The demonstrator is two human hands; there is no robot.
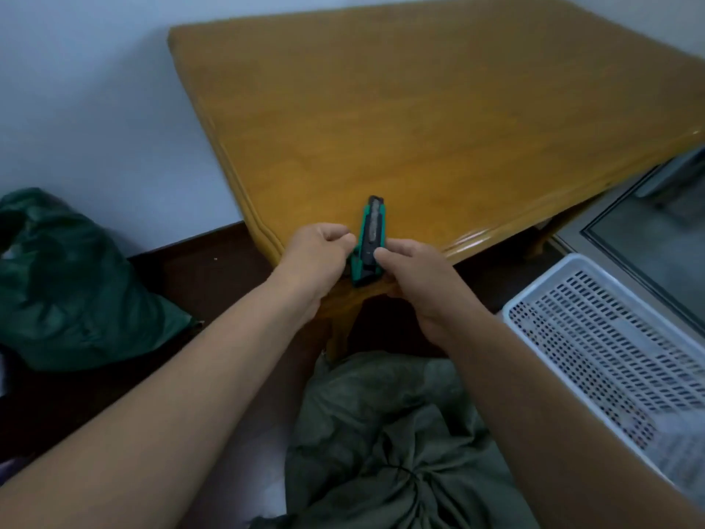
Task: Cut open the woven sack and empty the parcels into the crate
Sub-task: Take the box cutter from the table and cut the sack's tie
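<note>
A green and black utility knife [371, 238] is held over the near corner of the wooden table [438, 120]. My left hand [316, 257] grips its lower left side. My right hand [416, 276] holds its lower right side, thumb on the black slider. Below my arms, on the floor, lies a grey-green woven sack [393, 444], its neck gathered and tied. A white perforated plastic crate [610, 349] stands on the floor at the right.
A second dark green sack [72, 288] lies on the floor at the left by the white wall. A glass panel in a metal frame [656, 242] is at the far right. The floor is dark brown.
</note>
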